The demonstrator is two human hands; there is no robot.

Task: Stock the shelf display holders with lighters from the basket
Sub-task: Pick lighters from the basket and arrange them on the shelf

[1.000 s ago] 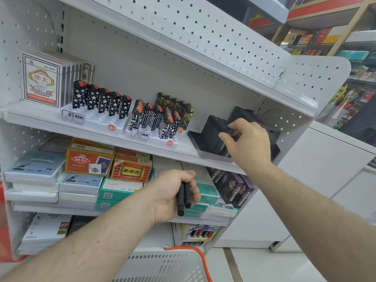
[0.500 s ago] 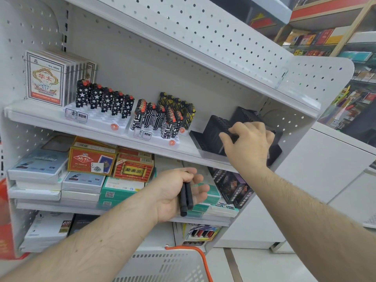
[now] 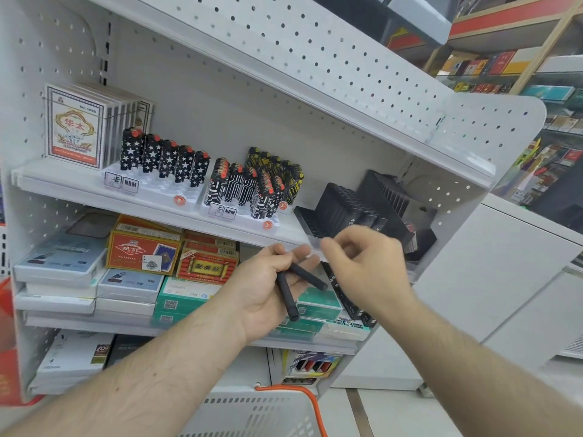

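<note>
Left arm: bare forearm ran in from 7 o'clock toward the middle of the view
Left hand (image 3: 268, 291): lay palm up, fingers loosely curled, thumb at 12 o'clock, cradling two black lighters (image 3: 288, 294)
Right arm: bare forearm came in from 4 o'clock, wrist bent toward 10 o'clock
Right hand (image 3: 367, 263): blurred, hung just at 2 o'clock of the left, fingers curled down, thumb and forefinger apart, holding nothing

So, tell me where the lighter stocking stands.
Done: black lighters already stand in the black holder. In hand: the left hand holds two black lighters; the right hand reaches toward them, blurred. Left: front slots of the star-pattern holder look unfilled.
</note>
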